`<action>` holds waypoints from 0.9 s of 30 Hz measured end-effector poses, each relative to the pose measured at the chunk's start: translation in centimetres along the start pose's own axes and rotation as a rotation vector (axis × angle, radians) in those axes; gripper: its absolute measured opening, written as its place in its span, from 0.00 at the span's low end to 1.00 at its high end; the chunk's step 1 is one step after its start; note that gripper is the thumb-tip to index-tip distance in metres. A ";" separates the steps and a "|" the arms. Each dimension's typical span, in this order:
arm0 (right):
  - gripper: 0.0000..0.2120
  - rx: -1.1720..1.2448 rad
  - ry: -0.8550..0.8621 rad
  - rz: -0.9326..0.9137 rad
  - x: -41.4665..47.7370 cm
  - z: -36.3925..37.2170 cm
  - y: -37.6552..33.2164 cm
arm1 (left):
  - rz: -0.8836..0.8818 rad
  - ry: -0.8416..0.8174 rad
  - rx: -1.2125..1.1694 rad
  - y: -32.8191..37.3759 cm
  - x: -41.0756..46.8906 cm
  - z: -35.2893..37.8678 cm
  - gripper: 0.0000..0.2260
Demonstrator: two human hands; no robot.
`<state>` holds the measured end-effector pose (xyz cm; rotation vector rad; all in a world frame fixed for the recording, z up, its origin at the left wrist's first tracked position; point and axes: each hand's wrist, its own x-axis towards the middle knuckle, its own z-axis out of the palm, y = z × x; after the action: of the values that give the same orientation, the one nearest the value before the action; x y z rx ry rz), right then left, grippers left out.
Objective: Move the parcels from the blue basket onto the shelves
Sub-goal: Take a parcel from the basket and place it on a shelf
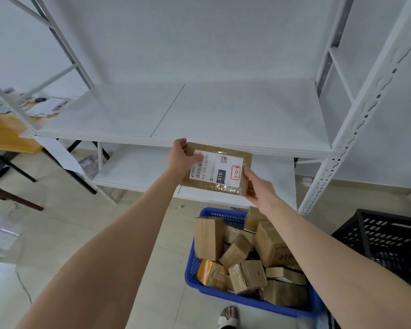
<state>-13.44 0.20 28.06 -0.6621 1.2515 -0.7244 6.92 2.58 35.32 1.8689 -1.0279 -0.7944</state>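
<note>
A flat brown parcel [233, 162] with a white shipping label is held up in front of the white shelf unit, just below the front edge of the upper shelf board [199, 115]. My left hand [182, 160] grips its left end, thumb on the label. My right hand [259, 188] holds its lower right corner. The label carries "010" and a red-boxed handwritten code. Below on the floor stands the blue basket [192, 264], filled with several brown cardboard parcels and one orange-and-white packet [210, 271].
A lower shelf board [138, 169] lies behind the parcel. A black crate [389, 238] stands right of the basket. A wooden desk [5, 134] with papers is at the left. My sandalled foot [227, 317] is beside the basket on the tiled floor.
</note>
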 end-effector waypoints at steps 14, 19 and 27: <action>0.15 0.003 -0.154 -0.024 -2.9 1.7 1.5 | 0.142 0.007 0.439 3.4 -1.4 -1.0 0.21; 0.17 0.040 -0.164 0.006 -3.0 3.3 1.8 | 0.131 -0.006 0.484 3.2 -1.4 -2.1 0.25; 0.09 0.020 -0.141 0.009 -2.3 7.1 1.4 | 0.132 0.081 0.474 2.2 0.5 -5.6 0.22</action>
<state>-6.64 3.25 29.67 -0.6795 1.1159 -0.6705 10.95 3.53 39.74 2.1754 -1.3580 -0.4145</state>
